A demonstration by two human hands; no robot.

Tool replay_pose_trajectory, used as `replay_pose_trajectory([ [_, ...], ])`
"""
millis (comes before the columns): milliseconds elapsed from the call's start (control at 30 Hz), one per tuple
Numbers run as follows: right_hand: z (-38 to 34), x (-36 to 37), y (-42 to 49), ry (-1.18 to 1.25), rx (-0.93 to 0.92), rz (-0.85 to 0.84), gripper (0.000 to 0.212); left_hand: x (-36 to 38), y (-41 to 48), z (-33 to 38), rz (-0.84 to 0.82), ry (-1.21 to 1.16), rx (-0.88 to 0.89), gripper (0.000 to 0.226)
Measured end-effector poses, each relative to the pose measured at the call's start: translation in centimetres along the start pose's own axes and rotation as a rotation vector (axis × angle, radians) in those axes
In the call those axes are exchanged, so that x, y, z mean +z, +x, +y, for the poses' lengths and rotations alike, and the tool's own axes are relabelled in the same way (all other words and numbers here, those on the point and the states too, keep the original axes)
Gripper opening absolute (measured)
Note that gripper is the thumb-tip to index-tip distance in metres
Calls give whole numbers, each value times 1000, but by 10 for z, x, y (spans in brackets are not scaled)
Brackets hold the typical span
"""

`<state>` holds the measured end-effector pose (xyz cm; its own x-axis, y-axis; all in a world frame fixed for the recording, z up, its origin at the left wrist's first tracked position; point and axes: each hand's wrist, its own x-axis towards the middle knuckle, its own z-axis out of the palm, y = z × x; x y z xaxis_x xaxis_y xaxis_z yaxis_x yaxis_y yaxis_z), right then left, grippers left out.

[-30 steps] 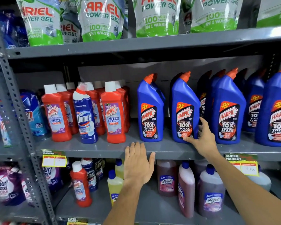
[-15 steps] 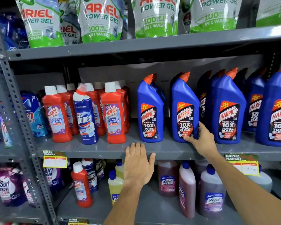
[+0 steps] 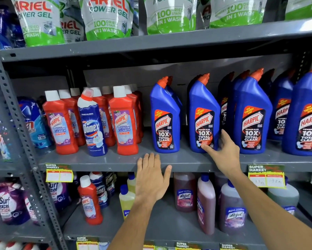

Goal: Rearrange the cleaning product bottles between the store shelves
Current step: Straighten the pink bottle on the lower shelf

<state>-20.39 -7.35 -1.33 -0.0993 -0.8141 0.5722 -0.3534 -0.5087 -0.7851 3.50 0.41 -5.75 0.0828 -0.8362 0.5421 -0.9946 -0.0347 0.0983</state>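
Right hand up at the middle shelf, fingers spread wide, thumb and fingertips touching the low front and side of a blue Harpic bottle but not closed around it. Bottle upright on the shelf, orange cap tilted to the right. Just left of those fingers, another blue Harpic bottle, a small gap between the two. Just right of the fingers, a crowd of more blue Harpic bottles, close together, some dark ones behind.

Left hand flat and open, fingers together and pointing up, fingertips at the front edge of the same shelf, holding nothing. Up and left of these fingers, red Harpic bathroom cleaner bottles with white caps, and one blue and white Domex bottle in front of them.

Below both hands, a lower shelf with brown Lizol bottles, yellow bottles and one red bottle. Yellow price tags stuck on the shelf edge. High above the fingers, green and white Ariel pouches on the top shelf. Grey metal shelves, a post with holes on the left.
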Motion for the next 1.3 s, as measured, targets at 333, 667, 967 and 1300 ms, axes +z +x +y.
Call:
replay_pose_trajectory([
  [333, 18, 22, -98, -67, -226, 256, 58, 74, -71, -17, 120, -97, 167, 73],
  [667, 139, 62, -160, -151, 197, 106, 78, 209, -138, -58, -432, -47, 116, 76],
  [967, 206, 89, -171, -342, 585, 34, 70, 267, -151, -74, -615, -132, 66, 72],
  [1300, 224, 72, -171, -68, 529, -344, 58, 271, -159, -80, -595, -131, 83, 74],
])
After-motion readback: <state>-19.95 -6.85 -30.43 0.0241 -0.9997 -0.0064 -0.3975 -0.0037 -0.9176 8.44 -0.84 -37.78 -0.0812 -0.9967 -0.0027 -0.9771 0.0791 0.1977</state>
